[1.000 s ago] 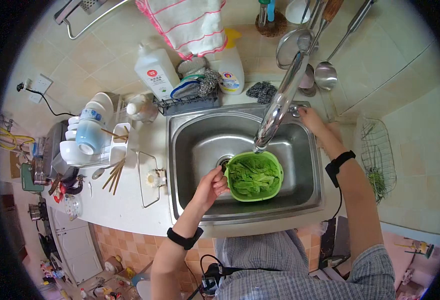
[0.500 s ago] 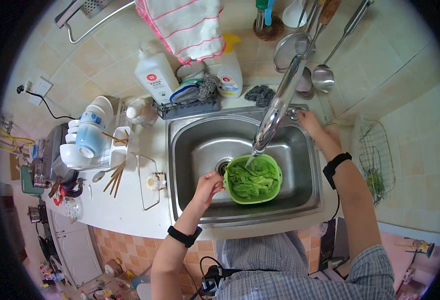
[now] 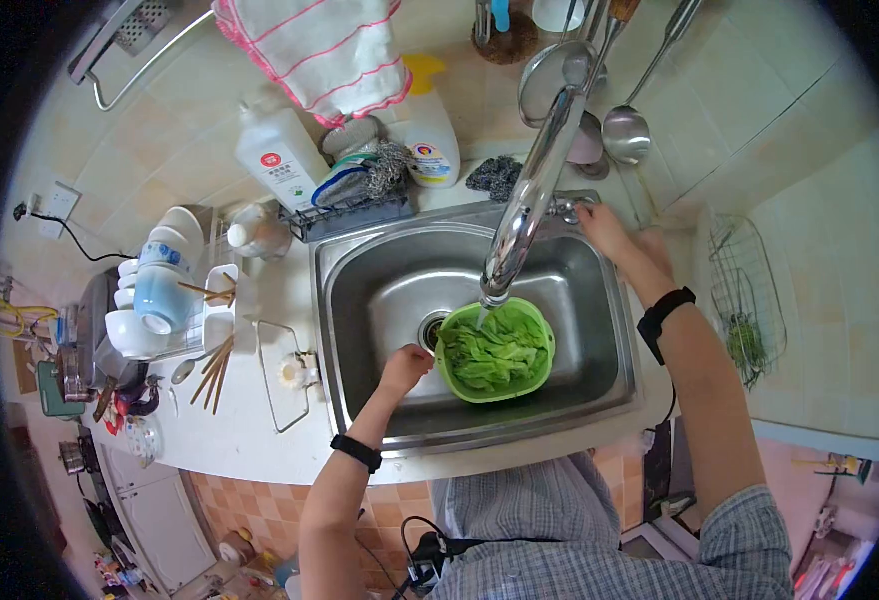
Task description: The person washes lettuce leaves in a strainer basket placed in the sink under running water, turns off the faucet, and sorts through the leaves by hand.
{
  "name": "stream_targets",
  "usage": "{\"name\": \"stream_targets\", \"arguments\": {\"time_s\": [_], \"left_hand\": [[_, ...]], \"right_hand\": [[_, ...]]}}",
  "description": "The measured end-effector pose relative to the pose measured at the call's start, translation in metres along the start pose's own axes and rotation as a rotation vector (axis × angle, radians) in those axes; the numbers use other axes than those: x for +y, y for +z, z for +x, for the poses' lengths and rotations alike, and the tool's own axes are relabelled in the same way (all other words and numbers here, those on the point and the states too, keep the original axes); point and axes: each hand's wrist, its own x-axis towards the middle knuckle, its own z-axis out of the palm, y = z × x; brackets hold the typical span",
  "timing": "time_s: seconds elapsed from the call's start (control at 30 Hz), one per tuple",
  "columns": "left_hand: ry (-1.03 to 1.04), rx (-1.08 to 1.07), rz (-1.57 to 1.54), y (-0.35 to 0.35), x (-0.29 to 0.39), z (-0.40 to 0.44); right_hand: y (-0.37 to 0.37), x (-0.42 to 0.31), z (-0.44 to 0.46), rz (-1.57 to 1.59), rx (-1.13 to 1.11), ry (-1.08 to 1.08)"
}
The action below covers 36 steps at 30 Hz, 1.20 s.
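A green plastic basin (image 3: 544,374) full of leafy green lettuce (image 3: 497,350) rests in the steel sink (image 3: 585,395). From the spout of the chrome faucet (image 3: 522,220), a thin stream of water runs onto the leaves. My left hand (image 3: 408,369) is closed at the basin's left rim, fingertips pinched against its edge. Up at the back right of the sink, my right hand (image 3: 605,228) has its fingers around the faucet handle (image 3: 566,208), partly covering it. The drain (image 3: 433,328) shows left of the basin.
Detergent (image 3: 278,155), a spray bottle (image 3: 430,140) and a scrubber rack (image 3: 355,218) line the back. Left on the counter are bowls (image 3: 163,295), chopsticks (image 3: 215,375) and a wire stand (image 3: 282,400). Ladles hang behind the faucet; a wire basket (image 3: 750,300) is at the right.
The whole view has shifted slightly, so things appear a little further left and up. My left hand stays at the basin's rim and my right at the faucet handle.
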Motion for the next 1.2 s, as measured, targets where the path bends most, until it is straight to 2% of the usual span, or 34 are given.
{"name": "stream_targets", "arguments": {"time_s": [0.1, 0.17, 0.27, 0.43, 0.5, 0.53, 0.6, 0.67, 0.7, 0.73, 0.8, 0.9, 0.97, 1.0, 1.1, 1.13, 1.2], "left_hand": [[0.095, -0.002, -0.006, 0.014, 0.003, 0.013], [-0.058, -0.209, -0.447, 0.031, 0.027, 0.020], [-0.012, -0.247, -0.528, 0.058, 0.043, 0.038], [0.052, -0.230, -0.313, 0.074, 0.048, 0.069], [0.178, -0.124, -0.107, 0.072, 0.047, 0.073], [0.179, -0.129, -0.101, 0.071, 0.047, 0.073], [0.062, -0.131, -0.140, 0.068, 0.053, 0.072], [0.117, -0.069, -0.117, 0.068, 0.049, 0.069], [0.168, -0.002, -0.095, 0.068, 0.044, 0.067], [0.133, -0.033, -0.040, 0.067, 0.032, 0.071], [0.144, -0.025, -0.038, 0.062, 0.025, 0.063], [0.140, -0.001, -0.052, 0.057, 0.016, 0.040], [0.089, 0.009, -0.312, 0.051, 0.015, 0.023], [0.050, 0.011, -0.278, 0.046, 0.014, 0.017], [0.028, -0.033, -0.377, 0.032, 0.022, -0.009], [-0.047, -0.065, -0.319, 0.027, 0.030, -0.017], [-0.036, -0.032, -0.351, 0.028, 0.016, -0.022]], "right_hand": [[-0.004, -0.007, -0.003, -0.024, -0.037, 0.056], [-0.002, -0.008, -0.004, -0.018, -0.012, 0.074], [0.000, -0.004, -0.001, -0.021, -0.004, 0.077], [0.002, 0.002, 0.001, -0.031, -0.025, 0.120], [0.013, 0.016, 0.006, 0.005, 0.065, 0.040], [0.023, 0.022, 0.006, 0.008, 0.069, 0.046], [0.040, 0.028, -0.003, 0.229, 0.367, -0.079], [0.051, 0.026, -0.028, 0.278, 0.192, 0.011], [0.065, 0.030, -0.040, 0.144, 0.062, 0.071], [0.081, 0.036, -0.052, 0.010, -0.068, 0.130], [0.105, 0.041, -0.068, -0.018, -0.478, 0.043], [0.177, 0.070, -0.075, -0.135, -0.586, -0.019], [0.217, 0.085, -0.073, -0.094, -0.455, -0.027], [0.228, 0.082, -0.071, -0.078, -0.417, -0.035], [0.249, 0.064, -0.067, -0.343, -0.709, 0.410], [0.247, 0.059, -0.070, -0.348, -0.721, 0.399], [0.212, 0.032, -0.086, -0.312, -0.533, 0.231]]}}
